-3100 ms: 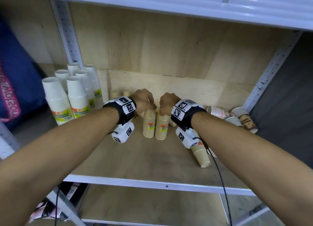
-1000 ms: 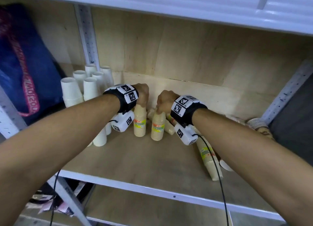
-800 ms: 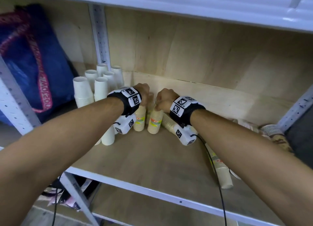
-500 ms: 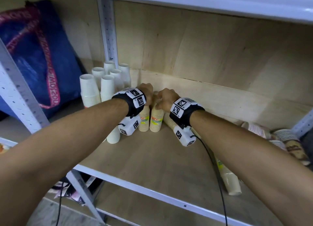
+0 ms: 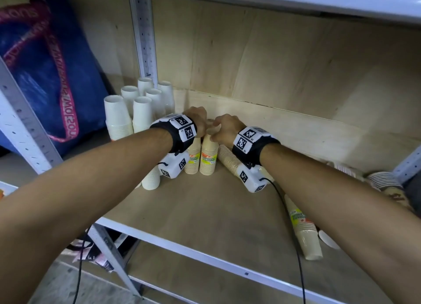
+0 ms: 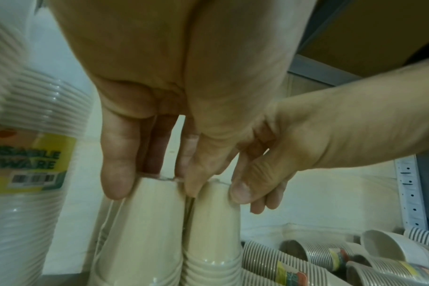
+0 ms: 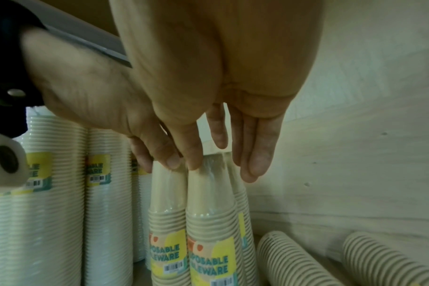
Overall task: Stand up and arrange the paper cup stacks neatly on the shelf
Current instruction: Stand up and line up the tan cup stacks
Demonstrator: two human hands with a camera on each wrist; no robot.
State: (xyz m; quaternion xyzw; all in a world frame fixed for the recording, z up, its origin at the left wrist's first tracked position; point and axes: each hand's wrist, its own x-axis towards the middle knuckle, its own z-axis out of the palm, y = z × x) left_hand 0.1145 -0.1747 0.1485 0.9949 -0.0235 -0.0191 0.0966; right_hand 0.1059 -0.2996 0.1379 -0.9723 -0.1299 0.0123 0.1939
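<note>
Looking down from my head, both my hands sit over two upright beige paper cup stacks wrapped in clear film with yellow labels: my left hand [image 5: 197, 121] on the left beige stack [image 5: 192, 158], my right hand [image 5: 224, 128] on the right beige stack [image 5: 208, 157]. Both stand with their long axes vertical, touching each other, directly below my fingers. To their left stands the cluster of tall white paper cup stacks [image 5: 139, 112], near the white perforated upright [image 5: 143, 32]. Just right of the pair a ribbed beige stack [image 5: 227, 160] lies tilted, and another labelled beige stack [image 5: 305, 233] lies near the front edge of the plywood shelf [image 5: 205, 212], under my right forearm, so my right hand is nearer to it. Striped patterned cup stacks [image 5: 385, 180] lie at the far right. I judge the open board in the middle gives room to bring the fallen ones upright.

From my left wrist, my fingers [image 6: 115, 174] hang straight and slightly spread, tips touching the top cup's rim [image 6: 157, 193]; my right hand's fingers [image 6: 240, 189] rest on the neighbouring top.

From my right wrist, my fingers [image 7: 255, 160] point straight down, spread around the right stack's top [image 7: 208, 185], tips touching it; two ribbed stacks [image 7: 294, 259] lie on their sides to the right by the back wall.
</note>
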